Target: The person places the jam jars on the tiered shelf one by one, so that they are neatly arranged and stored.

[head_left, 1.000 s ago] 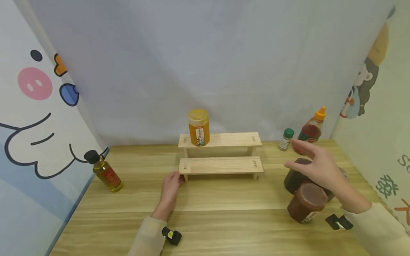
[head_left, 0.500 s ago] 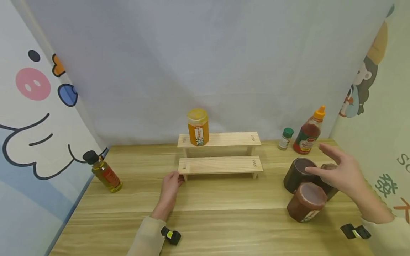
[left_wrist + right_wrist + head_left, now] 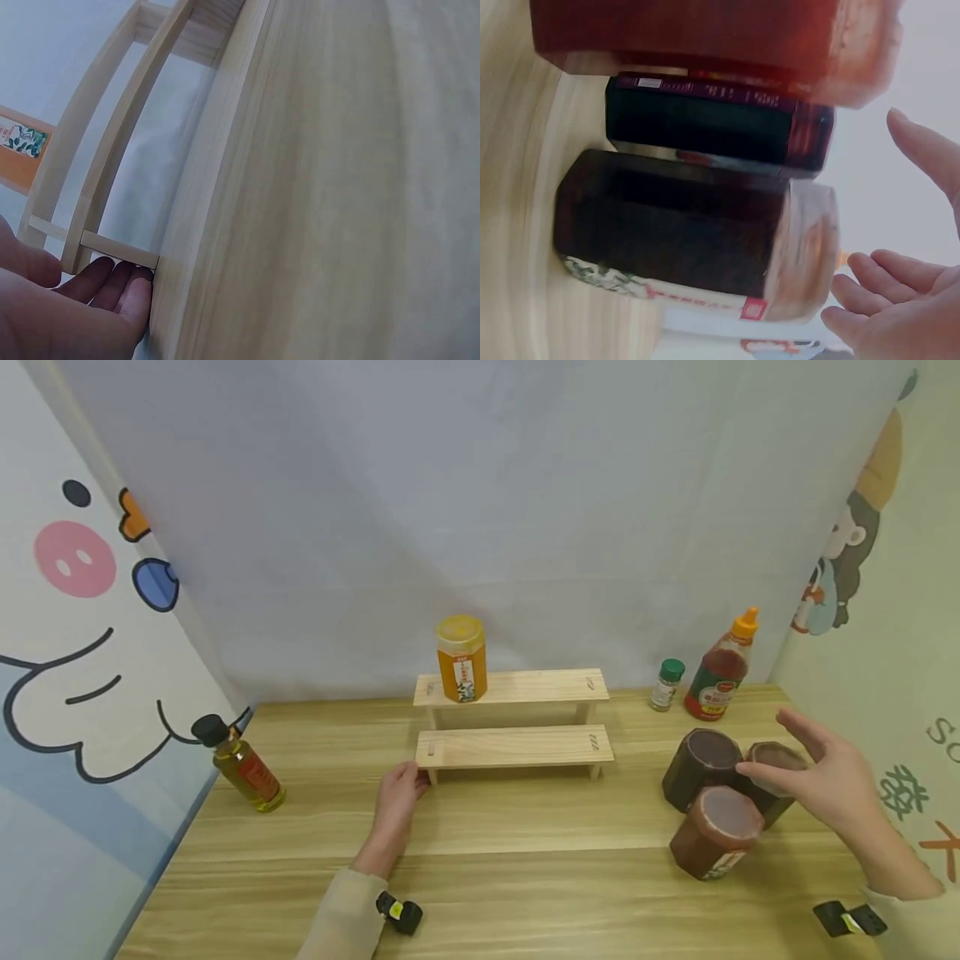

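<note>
A two-step wooden shelf (image 3: 517, 747) stands near the back wall. At its left end my left hand (image 3: 396, 797) grips the lower step; in the left wrist view the fingers (image 3: 112, 281) bend round the end near the leg, thumb on the other side. On the upper step sits a jar of orange honey (image 3: 462, 664). My right hand (image 3: 832, 785) hovers over the back-right dark jar (image 3: 675, 232), thumb and fingers spread apart, holding nothing. Beside that jar stand another dark jar (image 3: 697, 772) and a red-brown jar (image 3: 716, 835) in front.
Behind the jars are a small green-capped spice bottle (image 3: 666, 685) and a red sauce squeeze bottle (image 3: 720, 677) with an orange nozzle. An oil bottle (image 3: 251, 772) with a black cap stands far left. Printed walls enclose the wooden table (image 3: 525, 893) on both sides.
My right hand has moved right, away from the spice and sauce bottles, to over the back-right jar. My left hand stays at the shelf's end.
</note>
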### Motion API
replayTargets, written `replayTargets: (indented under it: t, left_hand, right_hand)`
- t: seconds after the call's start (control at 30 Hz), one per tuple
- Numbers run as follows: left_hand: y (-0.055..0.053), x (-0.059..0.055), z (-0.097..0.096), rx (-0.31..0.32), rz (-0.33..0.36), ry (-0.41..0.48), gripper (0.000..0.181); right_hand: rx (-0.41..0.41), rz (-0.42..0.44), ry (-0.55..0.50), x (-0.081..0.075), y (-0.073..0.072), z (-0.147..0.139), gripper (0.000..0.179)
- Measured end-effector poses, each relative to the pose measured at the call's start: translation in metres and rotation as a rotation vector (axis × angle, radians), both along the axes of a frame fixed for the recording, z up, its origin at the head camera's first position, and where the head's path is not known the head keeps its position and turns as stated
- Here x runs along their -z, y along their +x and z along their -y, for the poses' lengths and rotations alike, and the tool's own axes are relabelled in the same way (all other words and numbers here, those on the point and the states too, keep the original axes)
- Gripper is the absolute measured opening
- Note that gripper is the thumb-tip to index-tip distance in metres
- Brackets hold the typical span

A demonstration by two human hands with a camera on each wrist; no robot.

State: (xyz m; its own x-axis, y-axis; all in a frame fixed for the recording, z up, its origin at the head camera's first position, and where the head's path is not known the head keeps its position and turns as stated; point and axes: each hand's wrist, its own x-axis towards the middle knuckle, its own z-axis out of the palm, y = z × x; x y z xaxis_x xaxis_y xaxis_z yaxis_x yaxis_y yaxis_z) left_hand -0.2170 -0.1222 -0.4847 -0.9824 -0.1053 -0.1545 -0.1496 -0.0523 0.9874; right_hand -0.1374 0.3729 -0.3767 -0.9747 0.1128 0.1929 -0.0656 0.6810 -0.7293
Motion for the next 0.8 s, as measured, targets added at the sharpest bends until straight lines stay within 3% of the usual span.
replayTargets:
  t: [0.53,0.8]
  left_hand:
    - [0.001,-0.003,0.0,-0.015,0.002,-0.002,0.043]
    - [0.001,-0.002,-0.001,-0.019,0.008,0.008,0.043]
  right_hand:
    - [0.016,0.065,-0.064,0.027,0.009,-0.015,0.101]
    - [0.037,0.1,-0.087,0.045,0.008,-0.021,0.097]
